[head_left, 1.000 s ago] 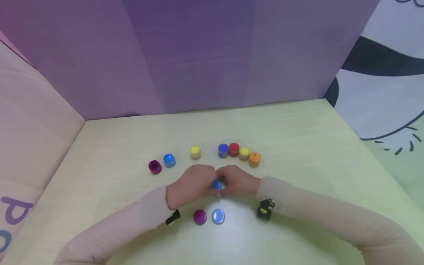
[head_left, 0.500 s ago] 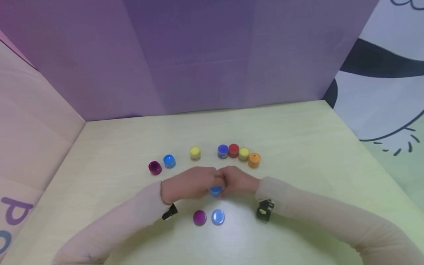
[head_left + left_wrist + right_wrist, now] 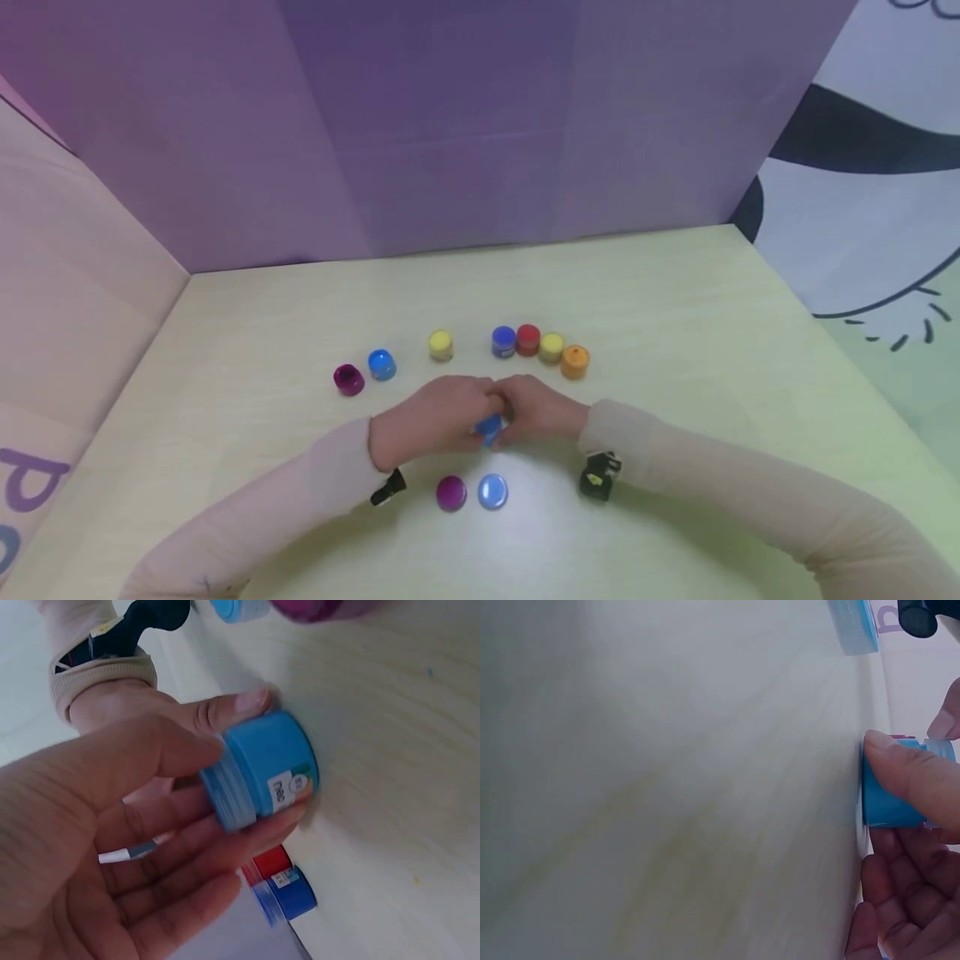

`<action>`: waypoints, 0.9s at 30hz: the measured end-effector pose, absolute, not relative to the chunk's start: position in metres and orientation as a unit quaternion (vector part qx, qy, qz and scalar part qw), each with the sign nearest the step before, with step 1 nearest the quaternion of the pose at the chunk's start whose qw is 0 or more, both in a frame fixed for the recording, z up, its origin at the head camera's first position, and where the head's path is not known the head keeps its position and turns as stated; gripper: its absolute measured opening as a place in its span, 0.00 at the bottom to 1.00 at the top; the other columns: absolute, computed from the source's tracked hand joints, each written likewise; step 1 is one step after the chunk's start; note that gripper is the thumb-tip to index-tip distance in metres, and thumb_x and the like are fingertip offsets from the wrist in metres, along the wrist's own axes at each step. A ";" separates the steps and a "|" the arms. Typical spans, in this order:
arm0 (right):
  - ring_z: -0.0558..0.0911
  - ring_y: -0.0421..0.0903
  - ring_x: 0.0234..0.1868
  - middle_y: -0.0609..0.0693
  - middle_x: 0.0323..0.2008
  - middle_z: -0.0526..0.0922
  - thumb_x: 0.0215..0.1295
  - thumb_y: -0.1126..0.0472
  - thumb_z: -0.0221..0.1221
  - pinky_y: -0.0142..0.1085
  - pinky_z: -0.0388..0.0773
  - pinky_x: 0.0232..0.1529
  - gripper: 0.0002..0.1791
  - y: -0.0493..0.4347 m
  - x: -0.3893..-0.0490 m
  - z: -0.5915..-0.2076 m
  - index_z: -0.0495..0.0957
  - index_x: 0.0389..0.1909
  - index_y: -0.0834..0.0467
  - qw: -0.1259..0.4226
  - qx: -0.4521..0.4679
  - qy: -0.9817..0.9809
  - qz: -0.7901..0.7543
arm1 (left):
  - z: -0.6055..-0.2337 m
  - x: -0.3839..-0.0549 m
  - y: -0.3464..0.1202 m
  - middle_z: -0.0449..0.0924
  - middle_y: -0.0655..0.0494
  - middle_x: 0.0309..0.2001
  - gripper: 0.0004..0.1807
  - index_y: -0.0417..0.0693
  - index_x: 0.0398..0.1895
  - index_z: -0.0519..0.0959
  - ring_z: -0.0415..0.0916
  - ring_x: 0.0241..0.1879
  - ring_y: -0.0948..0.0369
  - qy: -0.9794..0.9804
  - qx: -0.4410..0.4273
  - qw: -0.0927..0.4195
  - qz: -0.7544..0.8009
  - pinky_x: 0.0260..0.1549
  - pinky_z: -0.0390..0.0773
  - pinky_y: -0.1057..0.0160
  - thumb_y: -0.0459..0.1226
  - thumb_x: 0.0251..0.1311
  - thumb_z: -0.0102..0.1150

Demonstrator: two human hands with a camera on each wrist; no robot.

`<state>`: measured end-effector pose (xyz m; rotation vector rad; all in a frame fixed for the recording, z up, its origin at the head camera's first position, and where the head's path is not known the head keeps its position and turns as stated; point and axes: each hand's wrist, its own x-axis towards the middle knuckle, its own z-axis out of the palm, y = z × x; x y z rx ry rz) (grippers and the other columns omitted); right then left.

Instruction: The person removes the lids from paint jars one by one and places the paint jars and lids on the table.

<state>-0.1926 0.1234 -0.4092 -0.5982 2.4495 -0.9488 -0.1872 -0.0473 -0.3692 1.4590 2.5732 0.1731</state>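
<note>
In the head view a small light blue paint jar is between both hands at the middle of the table. My left hand pinches its clear lid between thumb and fingers, as the left wrist view shows. Around the blue body of the jar my right hand holds on, its thumb lying along the side in the right wrist view. The jar's base is at or close to the tabletop, and the lid is on the jar. Fingers partly cover the jar from above.
Toward the left stand an open purple jar and an open blue jar. Beyond my hands are a yellow jar and a row of blue, red, yellow and orange jars. Purple and light blue lids lie nearer me.
My left hand has turned at the wrist, swinging slightly left and then part of the way back at the lid. The right hand keeps its place around the jar.
</note>
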 end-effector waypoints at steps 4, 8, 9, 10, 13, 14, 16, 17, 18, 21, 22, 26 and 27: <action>0.78 0.44 0.45 0.48 0.42 0.82 0.43 0.64 0.72 0.41 0.72 0.55 0.28 0.123 -0.191 -0.410 0.77 0.49 0.60 0.215 -0.221 0.888 -0.340 | -0.370 -0.183 -0.046 0.77 0.58 0.30 0.13 0.47 0.43 0.80 0.71 0.28 0.65 0.886 0.455 0.076 0.047 0.31 0.73 0.72 0.40 0.54 0.65; 0.78 0.45 0.47 0.49 0.43 0.82 0.44 0.64 0.72 0.41 0.71 0.56 0.26 0.123 -0.191 -0.410 0.78 0.48 0.59 0.206 -0.234 0.890 -0.333 | -0.370 -0.179 -0.045 0.73 0.59 0.25 0.14 0.47 0.41 0.80 0.67 0.24 0.65 0.904 0.419 0.067 0.049 0.26 0.70 0.73 0.44 0.55 0.65; 0.78 0.45 0.48 0.49 0.44 0.82 0.44 0.64 0.72 0.41 0.71 0.56 0.26 0.123 -0.191 -0.411 0.78 0.49 0.59 0.204 -0.237 0.890 -0.331 | -0.370 -0.178 -0.045 0.73 0.59 0.25 0.15 0.47 0.41 0.80 0.67 0.24 0.65 0.907 0.413 0.066 0.052 0.25 0.70 0.73 0.45 0.55 0.65; 0.78 0.45 0.48 0.49 0.44 0.82 0.45 0.63 0.71 0.40 0.71 0.56 0.26 0.123 -0.191 -0.411 0.78 0.49 0.59 0.203 -0.239 0.891 -0.329 | -0.369 -0.178 -0.045 0.72 0.59 0.24 0.15 0.47 0.40 0.81 0.67 0.23 0.66 0.909 0.409 0.066 0.055 0.24 0.69 0.73 0.46 0.55 0.65; 0.78 0.44 0.46 0.49 0.43 0.82 0.44 0.63 0.72 0.40 0.72 0.54 0.27 0.124 -0.191 -0.410 0.78 0.49 0.59 0.201 -0.244 0.890 -0.329 | -0.369 -0.179 -0.046 0.72 0.60 0.24 0.15 0.47 0.40 0.81 0.67 0.23 0.66 0.909 0.407 0.069 0.065 0.24 0.69 0.73 0.47 0.55 0.65; 0.78 0.44 0.46 0.49 0.43 0.81 0.44 0.63 0.72 0.40 0.72 0.54 0.27 0.124 -0.191 -0.409 0.78 0.49 0.59 0.201 -0.244 0.889 -0.331 | -0.368 -0.180 -0.047 0.73 0.60 0.24 0.15 0.47 0.41 0.81 0.67 0.23 0.66 0.907 0.409 0.073 0.072 0.25 0.70 0.73 0.47 0.55 0.65; 0.77 0.44 0.45 0.49 0.42 0.81 0.44 0.62 0.72 0.40 0.73 0.53 0.27 0.124 -0.191 -0.409 0.77 0.49 0.60 0.204 -0.242 0.887 -0.335 | -0.368 -0.181 -0.050 0.74 0.60 0.26 0.16 0.48 0.44 0.80 0.69 0.25 0.66 0.899 0.421 0.083 0.086 0.28 0.71 0.73 0.46 0.55 0.65; 0.78 0.44 0.44 0.49 0.42 0.81 0.44 0.62 0.72 0.40 0.73 0.53 0.27 0.124 -0.191 -0.408 0.77 0.49 0.60 0.208 -0.240 0.886 -0.337 | -0.368 -0.183 -0.052 0.76 0.60 0.28 0.17 0.48 0.45 0.80 0.70 0.27 0.66 0.893 0.433 0.086 0.090 0.30 0.73 0.73 0.45 0.55 0.65; 0.77 0.43 0.45 0.48 0.42 0.81 0.44 0.62 0.72 0.39 0.73 0.53 0.27 0.124 -0.191 -0.408 0.77 0.50 0.59 0.212 -0.236 0.886 -0.338 | -0.367 -0.184 -0.053 0.78 0.60 0.31 0.18 0.49 0.47 0.79 0.72 0.30 0.65 0.885 0.447 0.090 0.093 0.34 0.74 0.72 0.44 0.55 0.66; 0.79 0.43 0.44 0.47 0.41 0.82 0.45 0.63 0.72 0.38 0.74 0.52 0.27 0.125 -0.193 -0.408 0.77 0.49 0.59 0.221 -0.234 0.880 -0.349 | -0.367 -0.188 -0.055 0.81 0.58 0.40 0.19 0.50 0.51 0.79 0.75 0.39 0.64 0.855 0.500 0.097 0.095 0.42 0.75 0.71 0.40 0.55 0.66; 0.79 0.42 0.44 0.47 0.41 0.82 0.45 0.63 0.72 0.37 0.74 0.51 0.26 0.125 -0.193 -0.408 0.77 0.48 0.59 0.224 -0.234 0.877 -0.354 | -0.367 -0.190 -0.055 0.81 0.58 0.42 0.18 0.50 0.51 0.79 0.75 0.41 0.64 0.844 0.520 0.096 0.091 0.45 0.74 0.71 0.38 0.56 0.65; 0.79 0.40 0.39 0.46 0.36 0.83 0.45 0.64 0.72 0.32 0.75 0.46 0.22 0.127 -0.194 -0.408 0.79 0.44 0.59 0.228 -0.249 0.865 -0.372 | -0.367 -0.193 -0.055 0.81 0.57 0.43 0.15 0.51 0.48 0.80 0.76 0.42 0.63 0.818 0.561 0.100 0.079 0.47 0.73 0.72 0.30 0.58 0.61; 0.79 0.40 0.38 0.46 0.36 0.82 0.45 0.64 0.72 0.31 0.75 0.45 0.21 0.127 -0.194 -0.408 0.79 0.43 0.59 0.228 -0.250 0.863 -0.375 | -0.367 -0.193 -0.054 0.81 0.57 0.43 0.15 0.51 0.47 0.80 0.76 0.42 0.64 0.816 0.564 0.101 0.078 0.47 0.73 0.73 0.29 0.58 0.59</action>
